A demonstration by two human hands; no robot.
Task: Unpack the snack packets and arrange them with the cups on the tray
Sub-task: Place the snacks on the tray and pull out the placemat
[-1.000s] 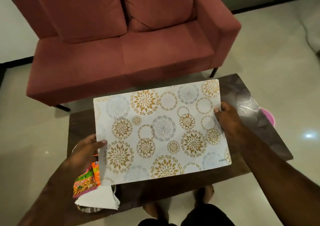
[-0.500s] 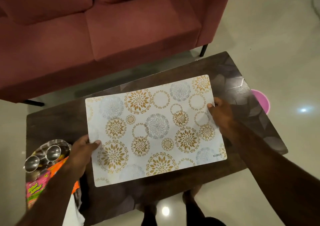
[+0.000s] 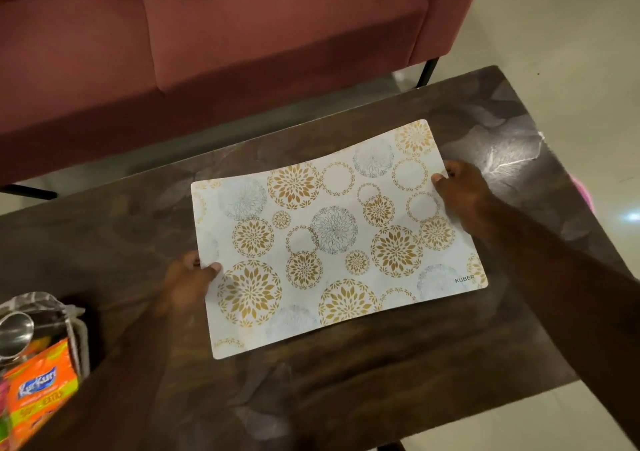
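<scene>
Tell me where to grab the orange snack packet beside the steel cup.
Pinch the orange snack packet by its upper right corner, coming from the right and above. That edge looks exposed, while the steel cup crowds its upper left and other packets overlap its left side.

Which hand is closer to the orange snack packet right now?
Left. The left hand pinches the left edge of the mat, up and right of the orange snack packet; the right hand holds the opposite edge, across the mat.

Open table [image 3: 346, 398] surrounds the mat [image 3: 332, 236]; packets [image 3: 38, 391], cup [image 3: 15, 329] crowd left corner.
</scene>
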